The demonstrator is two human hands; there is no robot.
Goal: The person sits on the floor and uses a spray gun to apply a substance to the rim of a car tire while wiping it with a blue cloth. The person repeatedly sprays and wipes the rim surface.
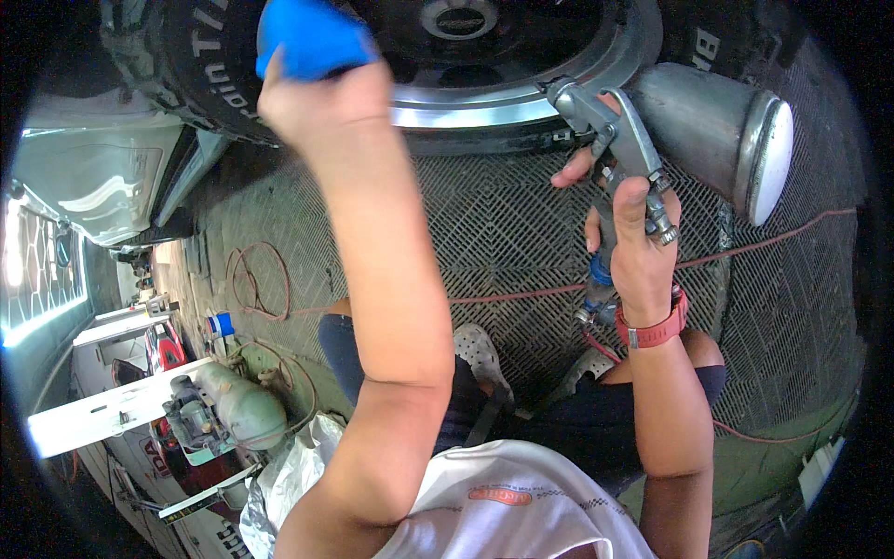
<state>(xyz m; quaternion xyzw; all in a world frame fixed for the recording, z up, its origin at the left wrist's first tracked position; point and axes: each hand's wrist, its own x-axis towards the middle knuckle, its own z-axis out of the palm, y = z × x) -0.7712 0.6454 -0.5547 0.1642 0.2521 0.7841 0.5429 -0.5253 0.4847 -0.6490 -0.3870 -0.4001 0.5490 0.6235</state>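
My left hand [326,112] is closed around a bright blue cloth [312,39], blurred by motion, at the tyre's sidewall. The black tyre [172,70] stands in front of me, with a dark wheel edged by a silvery rim [475,115]. My right hand [643,261], with a red band at the wrist, grips the handle of a metal spray gun [633,144]. A large grey metal cup [698,130] with a pale end lies sideways on the gun. The gun's nozzle points toward the rim. Whether the cloth presses on the tyre I cannot tell.
A thin red air hose [521,297] crosses the ribbed dark floor mat [503,214] and coils at left. A green air compressor [237,405] stands at lower left, near a crumpled silvery sheet [296,475]. A pale car body panel [107,182] is at far left. My knees are bent below.
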